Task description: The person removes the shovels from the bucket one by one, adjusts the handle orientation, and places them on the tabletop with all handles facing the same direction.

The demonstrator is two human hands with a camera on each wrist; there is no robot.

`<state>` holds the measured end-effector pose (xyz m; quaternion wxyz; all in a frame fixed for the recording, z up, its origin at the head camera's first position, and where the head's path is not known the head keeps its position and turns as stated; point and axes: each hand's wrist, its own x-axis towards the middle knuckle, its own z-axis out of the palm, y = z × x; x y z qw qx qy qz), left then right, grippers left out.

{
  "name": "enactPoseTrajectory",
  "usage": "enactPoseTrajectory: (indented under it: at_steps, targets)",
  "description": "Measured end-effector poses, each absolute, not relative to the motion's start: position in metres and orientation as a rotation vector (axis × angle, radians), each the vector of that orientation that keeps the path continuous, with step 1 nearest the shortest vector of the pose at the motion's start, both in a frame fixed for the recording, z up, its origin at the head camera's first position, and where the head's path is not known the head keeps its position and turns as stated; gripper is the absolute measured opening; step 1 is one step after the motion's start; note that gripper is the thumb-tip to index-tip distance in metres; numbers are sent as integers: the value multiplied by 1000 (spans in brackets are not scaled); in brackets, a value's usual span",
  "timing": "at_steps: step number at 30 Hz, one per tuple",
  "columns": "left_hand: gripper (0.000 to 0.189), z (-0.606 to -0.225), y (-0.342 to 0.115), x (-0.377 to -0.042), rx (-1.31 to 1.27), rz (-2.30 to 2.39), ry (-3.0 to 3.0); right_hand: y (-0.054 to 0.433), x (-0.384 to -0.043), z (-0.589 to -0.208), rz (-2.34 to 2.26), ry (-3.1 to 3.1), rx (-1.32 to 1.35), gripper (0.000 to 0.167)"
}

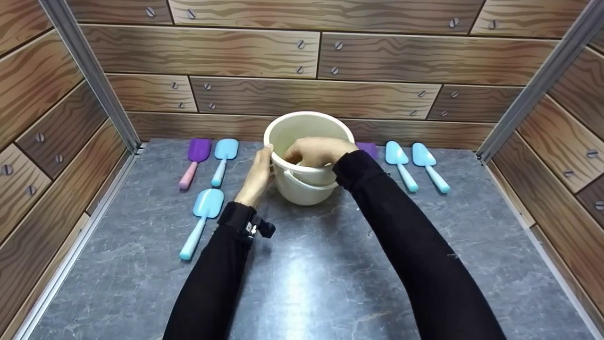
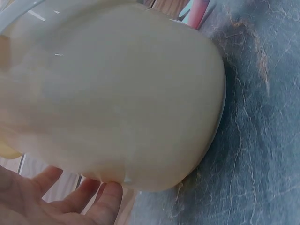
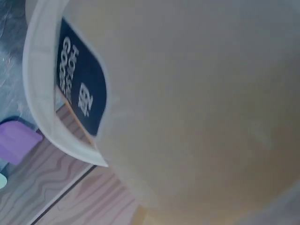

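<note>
A cream plastic bucket (image 1: 305, 196) stands upright in the middle near the back wall, its handle hanging down the front. My left hand (image 1: 257, 177) rests on the bucket's left outer side, up to the rim. In the left wrist view, its fingertips (image 2: 110, 197) touch the bucket's wall. My right hand (image 1: 321, 150) reaches over the rim into the bucket, fingers bent downward. Its fingertips are hidden, so I cannot tell whether they hold something. The right wrist view is mostly filled by the bucket's pale wall (image 3: 187, 93), with a dark lettered label (image 3: 84, 84) at its left.
Left of the bucket lie a purple scoop (image 1: 199, 149) with a pink handle and two blue scoops, one behind (image 1: 226, 148) and one nearer (image 1: 208, 203). On the right, a purple scoop (image 1: 367, 149) is partly hidden by my sleeve, beside two blue scoops (image 1: 395, 153). Wood-patterned walls (image 1: 302, 97) surround the grey surface.
</note>
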<state>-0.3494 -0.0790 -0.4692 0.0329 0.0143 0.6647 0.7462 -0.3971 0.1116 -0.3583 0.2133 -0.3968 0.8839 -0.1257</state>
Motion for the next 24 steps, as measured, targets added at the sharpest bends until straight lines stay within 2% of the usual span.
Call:
enactPoseTrajectory:
  at_steps: [4,24]
  targets:
    - [77,-468,-78,-350,49,2303,2030,111,-399,-361,-371,2451,-1129,11]
    - [79,-471,-83,-350,31,2252,2039,100,-396,-373,-203,2534,-1164,12]
